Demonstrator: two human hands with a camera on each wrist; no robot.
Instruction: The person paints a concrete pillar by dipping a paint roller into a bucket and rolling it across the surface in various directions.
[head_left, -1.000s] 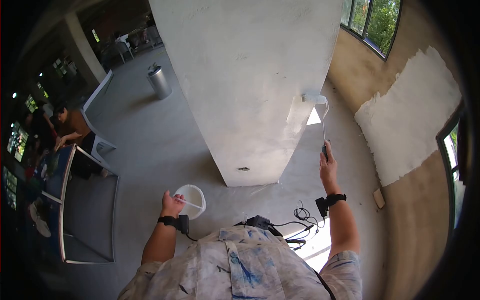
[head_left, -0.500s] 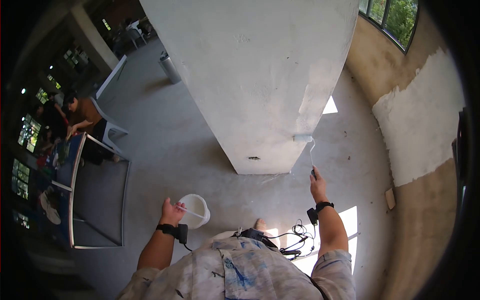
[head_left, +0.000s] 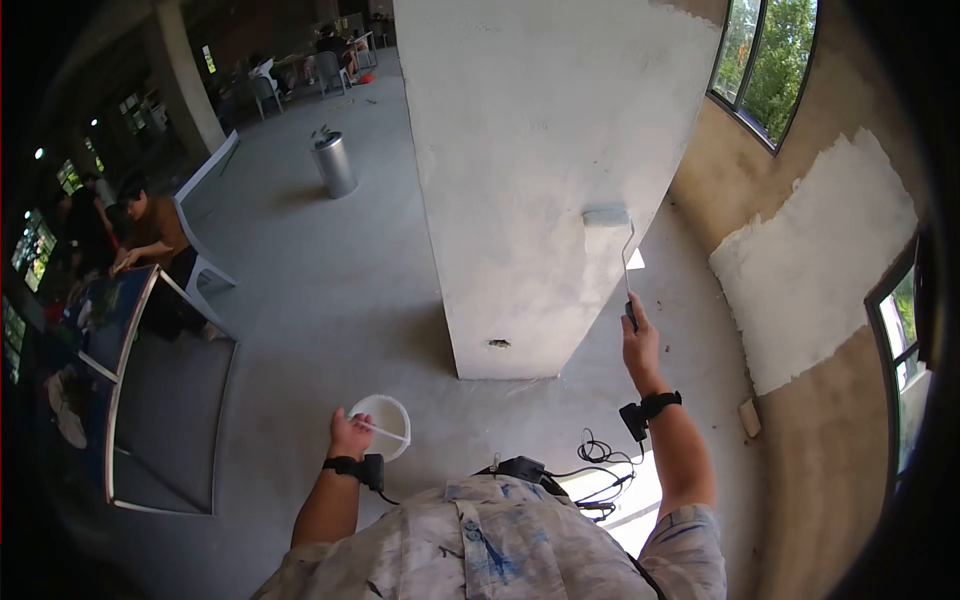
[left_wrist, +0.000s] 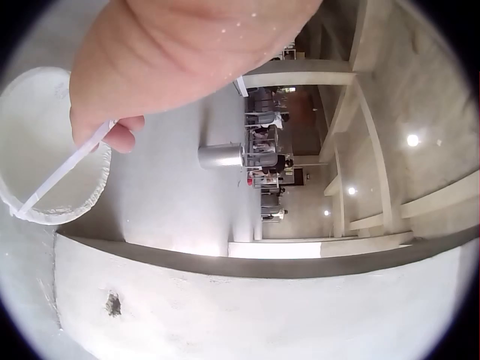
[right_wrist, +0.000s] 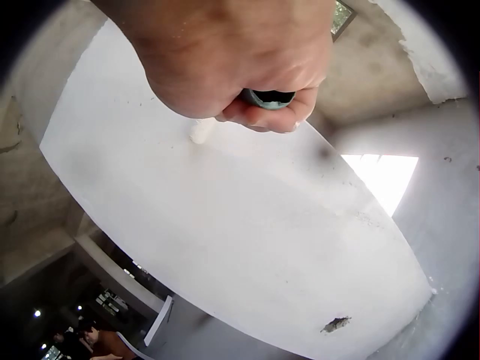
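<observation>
The right hand (head_left: 640, 345) is raised in front of the person, and its fingers are wrapped tightly round the dark grip of a roller (head_left: 606, 216). In the right wrist view the grip's butt end shows between the curled fingers (right_wrist: 289, 112). The arm is stretched up and forward, which seems to be what lets the sleeve reach the pillar (head_left: 530, 150) while the body stands back from it.

The sleeve lies flat on the pillar's front face near its right edge, about halfway up the part in view. Its own axis runs level, across the face, so its whole length bears on the surface. The tool's long axis runs the other way. A thin wire frame (head_left: 627, 265) rises from the grip, up and away from the person, and bends over to meet the sleeve's right end. The pale stub just beyond the knuckles in the right wrist view is probably that sleeve, though it is too blurred to be sure.

The left hand (head_left: 350, 435) is low, by the waist. Its fingers (left_wrist: 124, 139) are hooked round the thin white bail (left_wrist: 64, 169) of a white bucket (head_left: 392, 408). The bucket hangs mouth up just in front of the hand, above the floor (head_left: 320, 300). Held this way it stays level and near the body, well apart from the roller.
</observation>
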